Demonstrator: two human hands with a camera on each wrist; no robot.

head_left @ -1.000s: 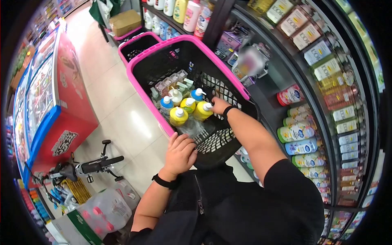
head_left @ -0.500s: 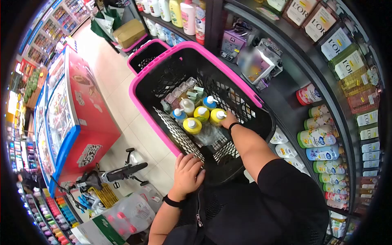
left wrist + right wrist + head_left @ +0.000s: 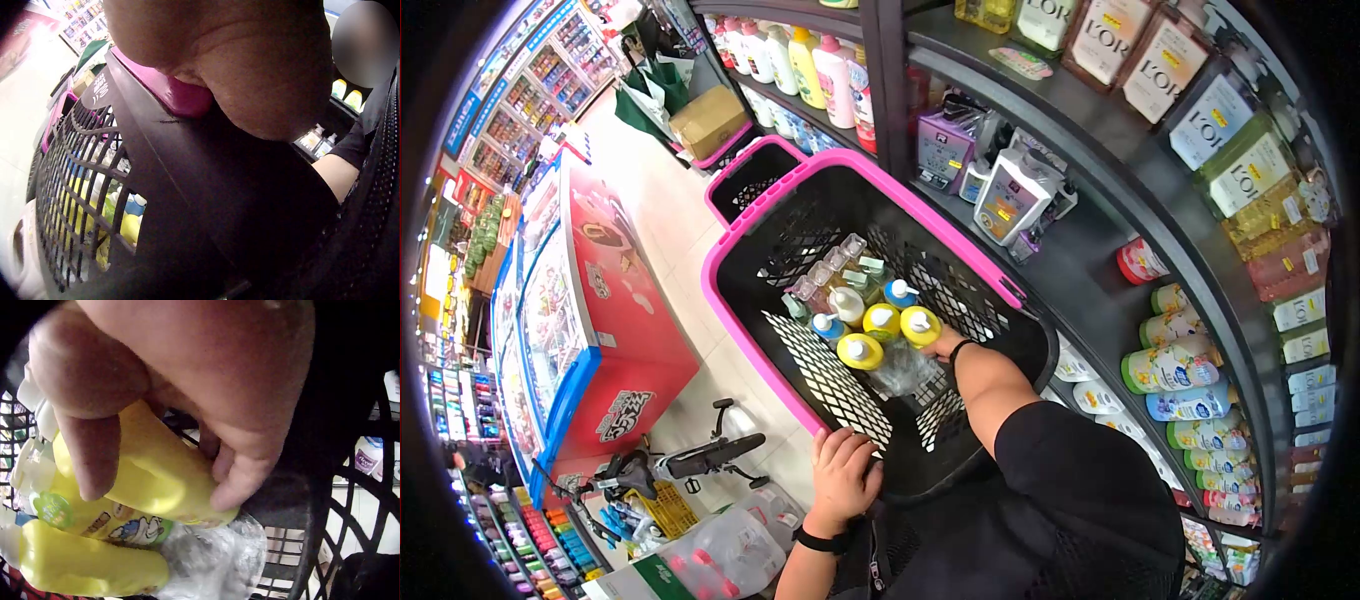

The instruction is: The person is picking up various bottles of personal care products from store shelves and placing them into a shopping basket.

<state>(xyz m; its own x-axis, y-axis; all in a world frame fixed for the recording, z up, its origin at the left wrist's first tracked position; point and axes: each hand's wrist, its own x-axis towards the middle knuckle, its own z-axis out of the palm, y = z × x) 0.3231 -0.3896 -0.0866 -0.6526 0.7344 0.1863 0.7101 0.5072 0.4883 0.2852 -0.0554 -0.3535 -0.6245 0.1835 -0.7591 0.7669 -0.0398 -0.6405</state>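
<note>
A black basket with a pink rim [image 3: 865, 165] holds several pump bottles, yellow, blue and white, beside clear and pink ones. My left hand [image 3: 843, 477] rests over the rim at the near left corner; in the left wrist view the hand [image 3: 231, 62] covers the pink edge [image 3: 169, 90]. Inside the basket my right hand [image 3: 949, 347] is at the rightmost yellow bottle [image 3: 921, 326]. The right wrist view shows the hand [image 3: 181, 394] with thumb and fingers round that yellow bottle [image 3: 150, 481]. Clear plastic [image 3: 219, 556] lies beside the bottles.
Dark shelves of bottles [image 3: 1175, 368] curve along the right. A red freezer [image 3: 635, 330] stands at the left, with a small bicycle [image 3: 700, 458] and a clear bag of bottles [image 3: 735, 550] nearer. A cardboard box [image 3: 708, 122] is behind the basket.
The head view has shifted, and the basket and bottles sit lower in it. My right hand stays at the same yellow bottle, and my left hand stays on the rim.
</note>
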